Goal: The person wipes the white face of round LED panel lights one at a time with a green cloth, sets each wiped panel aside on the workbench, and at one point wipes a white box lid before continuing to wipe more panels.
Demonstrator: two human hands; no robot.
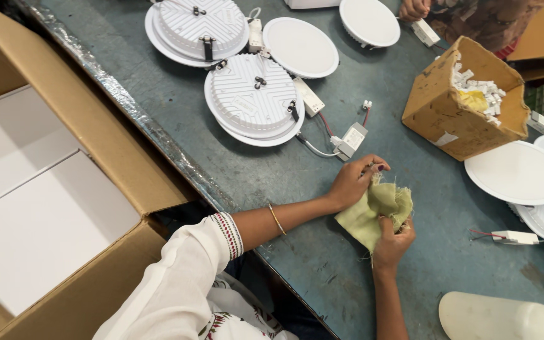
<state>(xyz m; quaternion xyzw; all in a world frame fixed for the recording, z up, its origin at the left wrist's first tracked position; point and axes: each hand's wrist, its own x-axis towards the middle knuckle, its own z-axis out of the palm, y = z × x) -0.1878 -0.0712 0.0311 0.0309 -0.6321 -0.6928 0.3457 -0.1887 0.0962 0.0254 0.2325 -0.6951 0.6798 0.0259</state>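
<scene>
A frayed yellow-green cloth [373, 211] lies bunched on the grey-green table [177, 107]. My left hand [354, 181] pinches its upper edge with the fingers closed on the fabric. My right hand [393, 242] grips the cloth's lower right side from below. Just beyond my left hand sits a small white driver box [352, 140] with red and white wires, linked to a round white panel light [253, 97] lying back-up.
Several round white lights lie on the table, among them one at the far left [198, 28], another face-down [300, 47] and one at the right [516, 172]. A cardboard box of small white parts [458, 104] stands right. A big open carton [45, 208] is left. Another person's hand [414, 9] shows at top. A white bottle [498, 318] lies bottom right.
</scene>
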